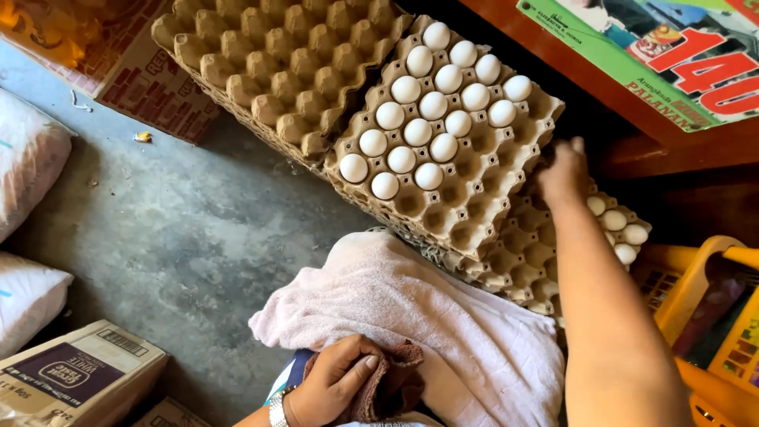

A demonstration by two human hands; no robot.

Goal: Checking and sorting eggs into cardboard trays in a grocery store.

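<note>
Clamped in the left hand is a brown cloth, bunched between thumb and fingers; it is held low in the head view, against a pale pink towel spread over the lap. A silver wristband is seen at that wrist.

Whether the right hand is gripping anything cannot be told: it is extended forward with its back to the camera, and the fingers are hidden at the edge of the upper egg tray. That tray is partly filled with white eggs, its nearer cells being empty. It is stacked on a lower tray, where a few more eggs are visible to the right of the forearm. An empty tray stack is placed just beside, to the left. Sacks, a cardboard box and a yellow basket are noted on the concrete floor.
</note>
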